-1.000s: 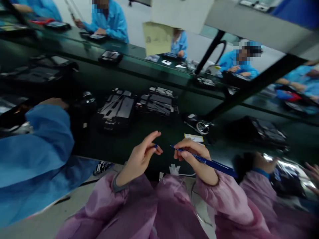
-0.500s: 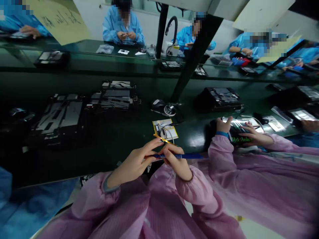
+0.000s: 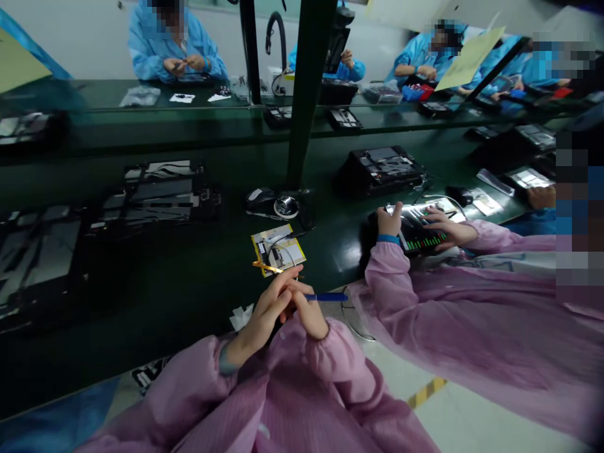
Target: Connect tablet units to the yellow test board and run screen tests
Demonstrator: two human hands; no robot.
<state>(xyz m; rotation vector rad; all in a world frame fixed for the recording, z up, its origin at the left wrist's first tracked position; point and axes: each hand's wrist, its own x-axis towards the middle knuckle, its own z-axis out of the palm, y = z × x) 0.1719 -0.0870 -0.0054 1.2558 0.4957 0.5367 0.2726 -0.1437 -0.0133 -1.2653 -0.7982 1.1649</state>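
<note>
My left hand (image 3: pixel 268 309) and my right hand (image 3: pixel 306 311) meet just above the near edge of the green bench (image 3: pixel 189 277), both in pink sleeves. The right hand is closed round a blue pen-like tool (image 3: pixel 326 297) that sticks out to the right. The left hand's fingers are pinched at the tool's other end; whether they hold a small piece there is hidden. Just beyond the fingertips lies a yellow card (image 3: pixel 278 250) carrying small parts, wires and an orange strip.
A co-worker in pink at my right handles a device (image 3: pixel 419 231). Black trays of parts (image 3: pixel 155 192) lie at left, another fixture (image 3: pixel 380 167) at right, a tape roll (image 3: pixel 286 206) by a dark post (image 3: pixel 306 94). People in blue sit at the far bench.
The view has swung right, bringing the co-worker at my right into sight. My hands have come together: the left fingers now pinch at the end of the blue tool, held lower near the bench edge.
</note>
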